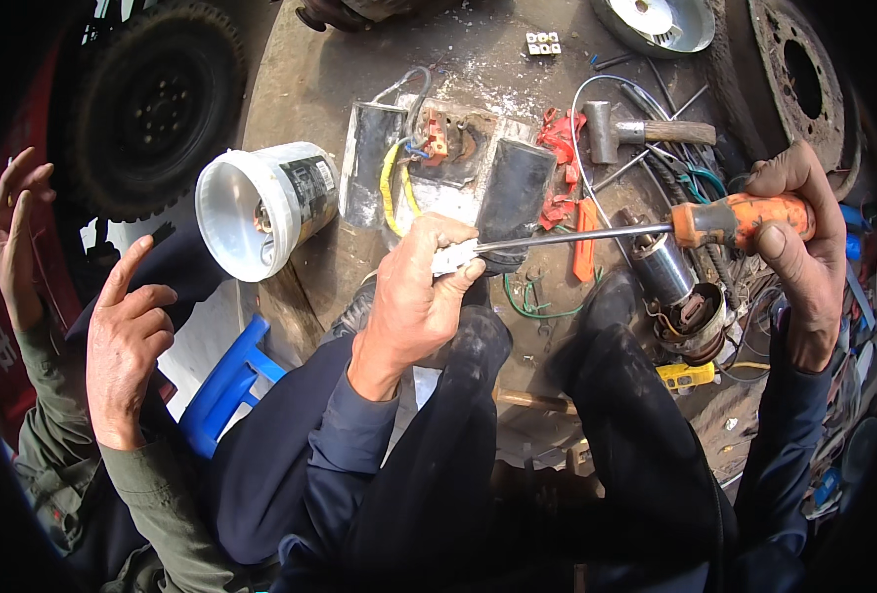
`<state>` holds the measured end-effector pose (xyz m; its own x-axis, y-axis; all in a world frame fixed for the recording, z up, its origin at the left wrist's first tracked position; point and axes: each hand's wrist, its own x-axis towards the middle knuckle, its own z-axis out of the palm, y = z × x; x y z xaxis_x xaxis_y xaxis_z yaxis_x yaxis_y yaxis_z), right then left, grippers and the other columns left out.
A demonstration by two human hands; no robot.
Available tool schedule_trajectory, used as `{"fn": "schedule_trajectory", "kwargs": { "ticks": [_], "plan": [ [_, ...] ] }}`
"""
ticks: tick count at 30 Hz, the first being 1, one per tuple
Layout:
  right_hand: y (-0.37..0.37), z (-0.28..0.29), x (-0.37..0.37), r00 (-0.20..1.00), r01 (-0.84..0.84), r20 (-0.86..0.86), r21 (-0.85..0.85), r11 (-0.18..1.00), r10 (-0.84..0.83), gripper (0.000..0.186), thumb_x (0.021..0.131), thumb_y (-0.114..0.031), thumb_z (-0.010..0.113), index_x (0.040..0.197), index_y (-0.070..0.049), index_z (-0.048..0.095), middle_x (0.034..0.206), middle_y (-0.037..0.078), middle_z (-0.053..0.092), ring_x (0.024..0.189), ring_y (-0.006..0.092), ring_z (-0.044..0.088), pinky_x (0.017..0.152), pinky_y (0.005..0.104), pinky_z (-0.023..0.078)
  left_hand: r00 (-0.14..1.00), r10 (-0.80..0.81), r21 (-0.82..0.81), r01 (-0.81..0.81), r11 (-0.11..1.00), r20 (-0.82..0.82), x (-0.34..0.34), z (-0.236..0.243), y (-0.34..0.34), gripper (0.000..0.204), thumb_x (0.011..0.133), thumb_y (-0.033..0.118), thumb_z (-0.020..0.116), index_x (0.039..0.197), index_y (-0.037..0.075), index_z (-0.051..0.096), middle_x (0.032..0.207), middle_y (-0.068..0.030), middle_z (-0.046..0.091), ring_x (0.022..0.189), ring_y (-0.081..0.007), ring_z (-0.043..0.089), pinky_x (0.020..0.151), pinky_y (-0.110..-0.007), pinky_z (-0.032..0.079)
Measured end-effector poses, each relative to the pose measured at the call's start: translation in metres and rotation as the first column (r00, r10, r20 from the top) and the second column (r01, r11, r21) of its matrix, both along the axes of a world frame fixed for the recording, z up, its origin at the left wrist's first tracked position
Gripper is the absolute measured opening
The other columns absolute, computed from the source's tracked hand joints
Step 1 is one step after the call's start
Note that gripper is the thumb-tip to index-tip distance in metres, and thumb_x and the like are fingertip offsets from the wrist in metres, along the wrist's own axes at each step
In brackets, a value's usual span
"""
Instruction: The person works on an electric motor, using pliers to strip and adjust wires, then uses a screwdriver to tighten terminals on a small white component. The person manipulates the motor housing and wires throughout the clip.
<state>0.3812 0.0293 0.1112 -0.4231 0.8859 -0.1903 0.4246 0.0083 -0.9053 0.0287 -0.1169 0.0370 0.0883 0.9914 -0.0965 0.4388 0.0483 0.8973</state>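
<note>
Between the thumb and fingers of my left hand (407,301) is a small white block (454,259), which looks like a terminal block; the grip partly covers it. My right hand (802,242) is closed round the orange and black handle of a screwdriver (720,221). Its long metal shaft lies almost level across the view, the tip meeting the white block. Just beyond my left hand sits an opened device (458,119) with dark side panels, an orange part and yellow-sleeved wires. A second, cream terminal block (543,43) lies farther back.
A hammer (646,131), an orange strip (585,240) and a cylindrical motor (664,272) lie at the right. At the left are a clear plastic bucket (275,208), a blue stool (226,385), a tyre (157,109) and another person's raised hands (127,341).
</note>
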Motion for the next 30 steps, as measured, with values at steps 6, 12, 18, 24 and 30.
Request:
{"fn": "schedule_trajectory", "kwargs": {
  "ticks": [6,12,18,24,30],
  "plan": [
    [-0.013,0.001,0.004,0.999,-0.017,-0.042,0.042,0.999,0.019,0.049,0.091,-0.042,0.081,0.105,0.002,0.063,0.098,0.006,0.056,0.088,0.0156,0.058,0.080,0.0308,0.049,1.000,-0.020,0.020,0.020,1.000,-0.017,0.000,-0.001,-0.001,0.027,0.092,-0.001,0.075,0.116,0.000,0.062,0.100,-0.0173,0.068,0.086,-0.0361,0.070,0.077,-0.039,0.055],
    [-0.012,0.011,-0.001,0.988,0.078,0.133,-0.035,0.996,-0.072,0.044,0.095,-0.039,0.076,0.104,0.000,0.059,0.094,0.005,0.052,0.081,0.0125,0.051,0.073,0.0275,0.042,0.996,-0.087,0.015,0.088,0.996,-0.028,0.005,-0.009,-0.006,0.031,0.088,-0.004,0.075,0.116,-0.001,0.062,0.104,-0.0195,0.067,0.092,-0.0390,0.069,0.082,-0.041,0.055],
    [-0.022,0.009,0.002,0.992,-0.049,-0.117,0.064,0.997,0.056,0.048,0.091,-0.035,0.082,0.112,-0.001,0.055,0.097,0.005,0.049,0.084,0.0139,0.048,0.074,0.0273,0.043,0.999,-0.030,0.021,0.030,0.999,-0.013,0.002,-0.006,-0.006,0.028,0.089,-0.003,0.075,0.115,0.000,0.062,0.104,-0.0168,0.068,0.092,-0.0326,0.070,0.081,-0.037,0.055],
    [-0.031,0.012,0.023,0.969,-0.002,0.245,-0.105,0.994,0.028,0.051,0.096,-0.039,0.076,0.117,0.002,0.055,0.102,0.008,0.053,0.088,0.0145,0.054,0.075,0.0288,0.045,0.997,-0.076,-0.006,0.076,0.997,-0.026,0.007,-0.007,-0.005,0.028,0.090,-0.003,0.074,0.115,0.000,0.062,0.103,-0.0164,0.067,0.092,-0.0336,0.069,0.081,-0.038,0.054],
    [-0.035,0.008,0.006,0.994,-0.034,-0.103,0.034,0.999,0.037,0.047,0.092,-0.035,0.080,0.112,-0.002,0.054,0.097,0.005,0.046,0.090,0.0150,0.048,0.085,0.0280,0.046,0.997,-0.069,-0.015,0.069,0.998,-0.043,0.005,-0.007,-0.004,0.028,0.090,-0.003,0.074,0.115,0.000,0.062,0.103,-0.0168,0.067,0.090,-0.0338,0.068,0.080,-0.039,0.054]
  ]
}}
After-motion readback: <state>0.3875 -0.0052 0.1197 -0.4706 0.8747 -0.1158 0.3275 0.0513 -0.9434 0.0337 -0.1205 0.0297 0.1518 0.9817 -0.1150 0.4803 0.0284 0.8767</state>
